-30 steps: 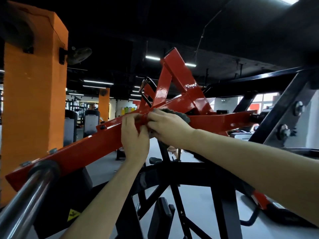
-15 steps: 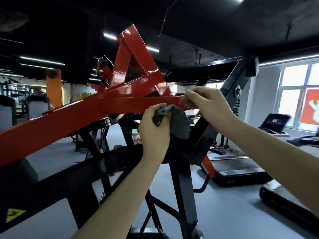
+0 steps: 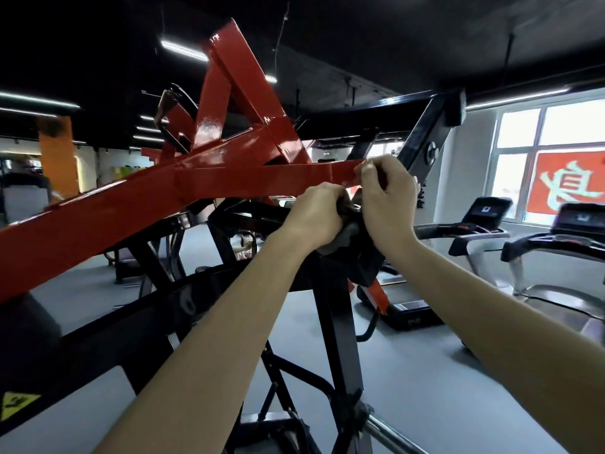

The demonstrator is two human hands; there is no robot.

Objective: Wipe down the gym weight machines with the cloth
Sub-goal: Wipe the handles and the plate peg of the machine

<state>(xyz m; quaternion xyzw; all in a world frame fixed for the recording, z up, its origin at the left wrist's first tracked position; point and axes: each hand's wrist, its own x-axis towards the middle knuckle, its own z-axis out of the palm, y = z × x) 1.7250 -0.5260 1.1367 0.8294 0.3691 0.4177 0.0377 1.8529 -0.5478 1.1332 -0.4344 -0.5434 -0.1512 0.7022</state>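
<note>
Just under the right end of the red beam (image 3: pixel 229 178), the dark grey cloth (image 3: pixel 347 235) is bunched between the two hands, and only a crumpled fold of it shows. The left hand (image 3: pixel 316 217) has its grip closed round the cloth, fingers curled over the top of the wad and knuckles toward the camera. The right hand (image 3: pixel 388 198) is just beside it, touching it on the right. Its fingers are curled and its thumb and fingertips pinch the very tip of the beam. Whether it also holds part of the cloth cannot be told.

The red beam slopes down from the hands to the near left and is crossed by other red bars that rise to a peak above. Below it is the machine's black frame (image 3: pixel 337 322), with one upright post directly under the hands. A yellow warning sticker (image 3: pixel 18 404) sits on the frame at the near left.

Treadmills (image 3: pixel 474 231) stand on the grey floor (image 3: pixel 409 371) to the right, before a bright window (image 3: pixel 553 132) with a red sign (image 3: pixel 569 185). An orange pillar (image 3: pixel 59 155) stands far left.
</note>
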